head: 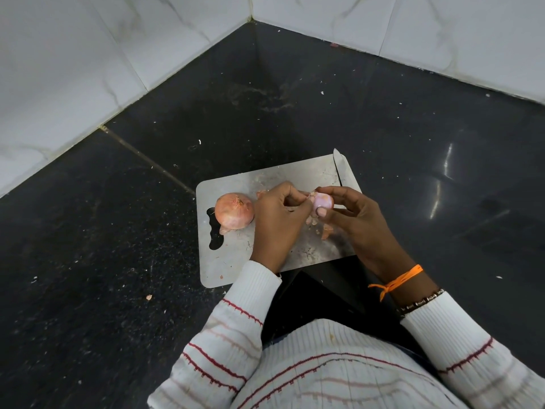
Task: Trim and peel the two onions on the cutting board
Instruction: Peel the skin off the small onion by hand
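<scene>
1. One onion (323, 202) is held above the cutting board (233, 267), its pale pink flesh largely bared; peeling of it is judged nearly finished
2. A second onion (234, 211) is left at the board's left end, by the handle cut-out, its papery skin and top intact, so its trimming and peeling remain
3. Skin scraps (320, 225) are seen under the hands, and a knife (342, 169) lies along the board's far right edge
4. The held onion is gripped between thumb and curled fingers of the right hand (354, 222)
5. A flap of skin at the onion's left side is pinched by the left hand (277, 219)
</scene>
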{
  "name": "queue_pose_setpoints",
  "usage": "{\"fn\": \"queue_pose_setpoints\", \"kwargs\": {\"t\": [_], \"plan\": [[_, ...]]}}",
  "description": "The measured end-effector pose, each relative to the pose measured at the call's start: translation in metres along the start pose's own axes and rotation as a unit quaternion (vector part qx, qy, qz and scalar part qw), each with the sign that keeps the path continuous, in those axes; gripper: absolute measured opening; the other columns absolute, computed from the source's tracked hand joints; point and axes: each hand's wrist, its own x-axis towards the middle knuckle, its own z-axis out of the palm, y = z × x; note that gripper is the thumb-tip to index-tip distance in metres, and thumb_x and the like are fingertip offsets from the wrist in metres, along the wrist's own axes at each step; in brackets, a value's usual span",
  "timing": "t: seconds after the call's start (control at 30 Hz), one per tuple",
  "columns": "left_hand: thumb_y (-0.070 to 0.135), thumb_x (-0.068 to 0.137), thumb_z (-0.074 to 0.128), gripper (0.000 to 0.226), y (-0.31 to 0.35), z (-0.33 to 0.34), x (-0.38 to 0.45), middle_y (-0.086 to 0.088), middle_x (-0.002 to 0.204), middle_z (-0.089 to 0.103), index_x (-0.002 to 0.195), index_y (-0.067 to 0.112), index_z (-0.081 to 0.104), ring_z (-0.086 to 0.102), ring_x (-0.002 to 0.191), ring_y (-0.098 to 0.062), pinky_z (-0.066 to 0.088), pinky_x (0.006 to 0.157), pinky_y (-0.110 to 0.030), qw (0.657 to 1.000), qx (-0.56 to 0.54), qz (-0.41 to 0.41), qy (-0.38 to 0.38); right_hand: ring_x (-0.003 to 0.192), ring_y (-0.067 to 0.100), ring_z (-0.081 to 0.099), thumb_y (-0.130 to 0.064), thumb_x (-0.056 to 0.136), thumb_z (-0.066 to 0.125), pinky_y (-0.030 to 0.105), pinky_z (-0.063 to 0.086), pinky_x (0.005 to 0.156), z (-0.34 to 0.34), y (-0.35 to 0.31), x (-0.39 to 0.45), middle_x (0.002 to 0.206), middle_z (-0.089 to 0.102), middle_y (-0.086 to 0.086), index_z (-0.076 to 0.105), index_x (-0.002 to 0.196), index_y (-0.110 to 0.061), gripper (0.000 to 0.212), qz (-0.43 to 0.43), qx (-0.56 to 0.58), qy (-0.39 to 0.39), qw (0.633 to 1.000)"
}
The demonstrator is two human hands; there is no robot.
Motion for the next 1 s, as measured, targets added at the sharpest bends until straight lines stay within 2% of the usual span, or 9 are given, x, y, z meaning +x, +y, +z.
{"fn": "queue_pose_setpoints", "kwargs": {"t": [0.1,0.23,0.3,0.43,0.53,0.67,0.8,0.9,1.0], "plan": [[0.009,0.082,0.070,0.015,-0.0021,0.0014,0.0004,-0.006,0.067,0.060,0.072,0.004,0.061,0.058,0.066,-0.018,0.054,0.066,-0.038,0.998,0.052,0.045,-0.008,0.093,0.016,0.067,-0.002,0.078,0.069,0.021,0.055,0.076,0.0004,0.0017,-0.0006,0.109,0.069,0.005,0.065,0.111,-0.008,0.034,0.004,0.003,-0.003,1.000],[0.009,0.081,0.070,0.017,-0.0052,0.0035,0.0013,-0.004,0.065,0.057,0.069,0.004,0.059,0.054,0.062,-0.016,0.051,0.067,-0.045,0.995,0.078,0.066,0.006,0.101,0.021,0.066,-0.003,0.078,0.068,0.027,0.056,0.082,0.0003,0.0049,-0.0002,0.113,0.068,0.008,0.065,0.110,-0.009,0.033,0.014,0.015,-0.002,1.000],[0.009,0.081,0.070,0.018,-0.0051,0.0046,0.0012,-0.003,0.064,0.057,0.068,0.005,0.058,0.053,0.062,-0.015,0.051,0.067,-0.043,0.994,0.084,0.070,0.013,0.102,0.021,0.066,-0.004,0.078,0.068,0.029,0.055,0.085,-0.0004,0.0046,0.0006,0.113,0.068,0.007,0.065,0.110,-0.010,0.033,0.020,0.018,-0.004,1.000],[0.006,0.080,0.070,0.018,-0.0019,0.0060,0.0008,-0.006,0.068,0.057,0.068,0.003,0.057,0.052,0.063,-0.015,0.043,0.057,-0.024,0.985,0.132,0.112,0.008,0.103,0.021,0.065,-0.007,0.078,0.068,0.033,0.054,0.087,-0.0026,0.0046,0.0018,0.113,0.068,0.005,0.065,0.111,-0.010,0.033,0.032,0.018,-0.015,0.999],[0.003,0.078,0.069,0.019,-0.0015,0.0060,0.0021,-0.005,0.067,0.055,0.066,0.004,0.055,0.049,0.061,-0.014,0.041,0.055,-0.025,0.981,0.150,0.125,0.010,0.104,0.022,0.065,-0.007,0.077,0.068,0.034,0.054,0.089,-0.0038,0.0039,0.0014,0.114,0.068,0.005,0.065,0.110,-0.010,0.034,0.035,0.019,-0.022,0.999],[0.003,0.079,0.069,0.016,-0.0039,0.0014,0.0081,-0.010,0.065,0.057,0.068,0.001,0.058,0.051,0.058,-0.016,0.048,0.056,-0.028,0.996,0.074,0.030,0.048,0.099,0.023,0.065,-0.011,0.068,0.071,0.036,0.054,0.087,-0.0015,0.0028,-0.0013,0.113,0.067,0.010,0.065,0.108,-0.011,0.041,0.043,0.075,-0.036,0.996],[0.005,0.081,0.070,0.014,-0.0018,-0.0001,0.0077,-0.013,0.072,0.062,0.072,0.004,0.060,0.062,0.069,-0.022,0.055,0.067,-0.027,0.994,-0.060,-0.073,0.056,0.102,0.029,0.064,-0.017,0.061,0.076,0.040,0.054,0.088,-0.0021,0.0027,-0.0007,0.112,0.067,0.012,0.060,0.116,-0.004,0.059,0.054,0.142,-0.044,0.987],[0.006,0.081,0.071,0.011,0.0004,-0.0004,0.0071,-0.011,0.079,0.064,0.079,0.006,0.060,0.064,0.075,-0.015,0.056,0.069,-0.023,0.981,-0.141,-0.119,0.052,0.106,0.034,0.060,-0.004,0.075,0.066,0.044,0.051,0.092,-0.0008,0.0021,-0.0008,0.118,0.062,0.017,0.056,0.120,0.000,0.047,0.059,0.152,-0.051,0.985],[0.002,0.083,0.068,0.012,0.0038,-0.0017,0.0059,-0.007,0.090,0.067,0.093,0.007,0.062,0.067,0.082,-0.013,0.054,0.068,-0.018,0.964,-0.219,-0.151,0.030,0.104,0.035,0.059,0.006,0.083,0.054,0.037,0.055,0.087,0.0008,-0.0001,-0.0012,0.121,0.057,0.023,0.055,0.119,-0.001,0.037,0.064,0.173,-0.048,0.982]]}}
